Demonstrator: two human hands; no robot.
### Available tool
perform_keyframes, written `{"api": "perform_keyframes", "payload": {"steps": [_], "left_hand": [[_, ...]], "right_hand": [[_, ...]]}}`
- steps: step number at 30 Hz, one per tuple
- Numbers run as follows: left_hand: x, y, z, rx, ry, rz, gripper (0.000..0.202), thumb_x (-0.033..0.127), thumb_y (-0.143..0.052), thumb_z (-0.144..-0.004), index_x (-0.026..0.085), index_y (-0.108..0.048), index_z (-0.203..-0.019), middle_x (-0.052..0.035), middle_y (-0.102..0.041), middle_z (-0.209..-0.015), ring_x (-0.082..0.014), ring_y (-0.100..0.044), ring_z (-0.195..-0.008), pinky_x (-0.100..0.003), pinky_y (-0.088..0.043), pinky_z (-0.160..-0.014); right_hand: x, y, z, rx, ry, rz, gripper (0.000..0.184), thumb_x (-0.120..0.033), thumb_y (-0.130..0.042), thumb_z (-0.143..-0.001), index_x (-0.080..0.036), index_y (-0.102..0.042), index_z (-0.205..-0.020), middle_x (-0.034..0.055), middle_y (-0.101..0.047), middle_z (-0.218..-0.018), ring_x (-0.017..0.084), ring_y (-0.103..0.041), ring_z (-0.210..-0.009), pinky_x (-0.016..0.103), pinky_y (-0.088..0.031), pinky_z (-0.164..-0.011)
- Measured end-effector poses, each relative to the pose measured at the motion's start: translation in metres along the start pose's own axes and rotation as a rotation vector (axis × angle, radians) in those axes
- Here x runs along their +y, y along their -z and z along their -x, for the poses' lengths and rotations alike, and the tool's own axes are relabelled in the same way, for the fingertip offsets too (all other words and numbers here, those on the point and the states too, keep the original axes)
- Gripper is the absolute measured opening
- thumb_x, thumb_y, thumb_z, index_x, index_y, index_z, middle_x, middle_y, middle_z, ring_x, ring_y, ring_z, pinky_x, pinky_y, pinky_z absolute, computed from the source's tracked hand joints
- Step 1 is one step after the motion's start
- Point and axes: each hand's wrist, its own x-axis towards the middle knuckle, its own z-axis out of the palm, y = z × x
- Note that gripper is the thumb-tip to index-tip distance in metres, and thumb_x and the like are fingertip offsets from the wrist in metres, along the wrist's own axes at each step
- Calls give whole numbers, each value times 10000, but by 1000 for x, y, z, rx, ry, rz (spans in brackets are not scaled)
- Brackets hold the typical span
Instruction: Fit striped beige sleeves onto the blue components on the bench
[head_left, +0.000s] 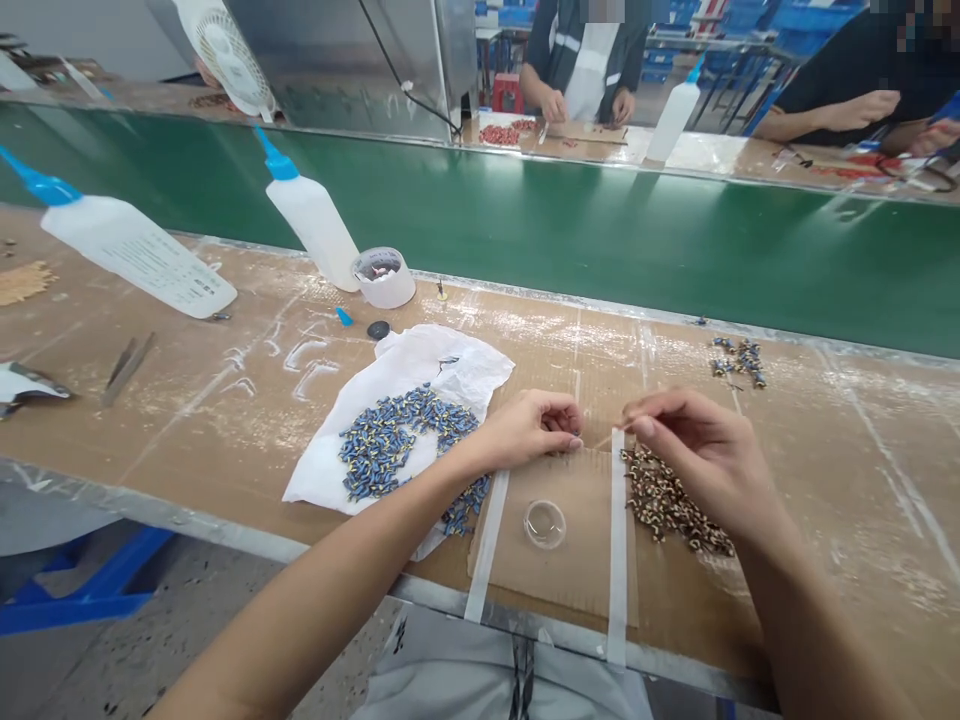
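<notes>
My left hand (534, 428) is closed in a pinch above the top edge of a cardboard pad (555, 575); whatever sits at its fingertips is too small to make out. Facing it, my right hand (694, 445) pinches a thin pale stick (604, 441) that points toward the left fingers. Beneath the right hand lies a pile of small brown-and-cream parts (675, 510). Left of the pad, many small blue-and-yellow parts (379, 450) are spread on white paper (319, 475), partly hidden by my left forearm. A small clear round dish (544, 524) rests on the pad.
Two white squeeze bottles (139, 255) with blue nozzles and a tape roll (384, 278) stand at the back left. Tweezers (127, 368) lie far left. A few finished-looking small pieces (741, 362) sit at right. Beyond runs a green conveyor belt (525, 230); people work across it.
</notes>
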Motion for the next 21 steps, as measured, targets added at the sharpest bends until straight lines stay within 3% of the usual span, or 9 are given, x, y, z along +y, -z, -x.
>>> {"api": "perform_keyframes", "payload": {"steps": [4,7,10,16,18,21], "left_hand": [[7,2,3,24,2,0,70,207,-622,-777,145,-606,-806,9,-596,-728,-119,-531,-687,-224,-398,-633],[11,5,4,87,7,-33,62,203,-602,-776,142,-597,-779,10,-584,-728,-121,-518,-693,-222,-391,-639],[7,10,0,70,16,-31,71,212,-580,-777,145,-575,-755,18,-556,-704,-123,-503,-686,-215,-379,-617],[3,13,-3,62,48,-56,88,230,-595,-733,150,-559,-736,21,-550,-694,-132,-497,-687,-217,-381,-622],[5,13,-2,68,50,-41,105,250,-591,-736,149,-560,-732,21,-547,-686,-132,-491,-676,-218,-374,-612],[7,12,1,80,36,-13,150,301,-590,-744,154,-568,-726,16,-561,-688,-143,-495,-684,-224,-367,-609]], "right_hand": [[-20,-11,3,-332,111,-82,69,-180,-602,-891,-214,-658,-869,19,-656,-881,147,-613,-832,302,-490,-771],[-23,-30,5,-435,122,-33,61,-208,-623,-877,-207,-684,-866,21,-634,-921,132,-602,-838,259,-495,-750],[-8,-44,4,-490,151,56,90,-252,-661,-851,-216,-711,-918,14,-633,-930,124,-599,-836,232,-490,-757],[16,-57,2,-510,198,114,168,-349,-678,-846,-213,-722,-935,11,-630,-948,122,-595,-890,211,-469,-838],[13,-57,0,-474,191,105,193,-357,-666,-857,-217,-697,-986,20,-648,-982,136,-598,-954,228,-464,-870],[-6,-49,-9,-316,215,147,222,-368,-657,-855,-215,-655,-1016,43,-654,-1007,158,-606,-944,262,-478,-845]]}}
